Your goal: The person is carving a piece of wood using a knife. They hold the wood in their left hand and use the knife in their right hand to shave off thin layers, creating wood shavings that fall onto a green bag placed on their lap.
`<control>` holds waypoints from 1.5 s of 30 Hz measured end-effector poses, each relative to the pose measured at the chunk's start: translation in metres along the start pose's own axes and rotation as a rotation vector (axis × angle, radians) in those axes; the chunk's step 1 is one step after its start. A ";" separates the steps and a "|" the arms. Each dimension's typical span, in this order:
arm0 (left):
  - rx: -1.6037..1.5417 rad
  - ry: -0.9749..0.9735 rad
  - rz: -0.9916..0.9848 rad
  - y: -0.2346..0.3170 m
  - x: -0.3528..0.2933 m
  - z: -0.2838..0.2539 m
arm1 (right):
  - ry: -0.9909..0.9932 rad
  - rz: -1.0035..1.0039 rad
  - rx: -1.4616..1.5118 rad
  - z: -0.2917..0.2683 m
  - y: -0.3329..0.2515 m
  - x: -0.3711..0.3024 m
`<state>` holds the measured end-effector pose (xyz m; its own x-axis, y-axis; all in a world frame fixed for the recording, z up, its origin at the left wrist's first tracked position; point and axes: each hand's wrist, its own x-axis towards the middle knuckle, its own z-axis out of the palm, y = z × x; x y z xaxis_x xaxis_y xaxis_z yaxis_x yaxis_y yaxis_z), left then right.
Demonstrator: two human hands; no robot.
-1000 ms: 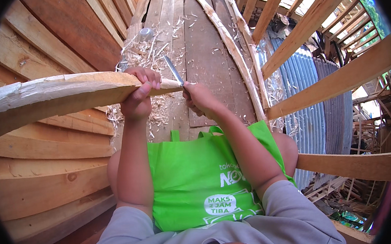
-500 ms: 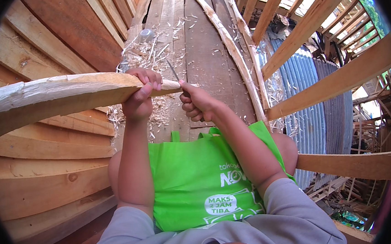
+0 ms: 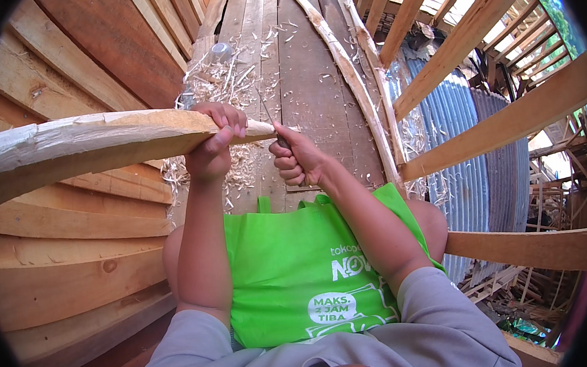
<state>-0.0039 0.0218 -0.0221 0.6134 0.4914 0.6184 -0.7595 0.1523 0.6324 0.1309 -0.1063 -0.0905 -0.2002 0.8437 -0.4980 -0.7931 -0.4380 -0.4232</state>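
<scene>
Whittling the plank's tip

Your left hand [image 3: 215,140] clamps the wooden plank [image 3: 97,140]; right hand [image 3: 296,161] fists the knife [image 3: 269,120] at its pared tip. Shavings [image 3: 230,85] beyond the plank; bark remains.

clothing: grey T-shirt with short sleeves ending above the elbows | forearms: bare, no watch or bracelet seen | left hand [image 3: 213,143]: bare, no glove | right hand [image 3: 296,161]: bare, no glove | legs: bare knees at both sides of the lap
</scene>
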 end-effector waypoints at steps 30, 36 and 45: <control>0.030 0.089 -0.029 0.002 0.000 0.004 | 0.505 -0.017 -0.581 0.032 -0.012 -0.018; 0.026 0.083 -0.027 0.000 0.000 0.004 | 0.227 0.063 -0.344 0.021 -0.011 -0.018; 0.009 0.065 -0.007 -0.001 -0.002 0.002 | 0.049 0.066 -0.101 0.002 0.003 -0.005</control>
<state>-0.0038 0.0193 -0.0233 0.6029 0.5453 0.5824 -0.7532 0.1484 0.6408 0.1288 -0.1114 -0.0876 -0.2200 0.7970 -0.5625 -0.7164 -0.5234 -0.4614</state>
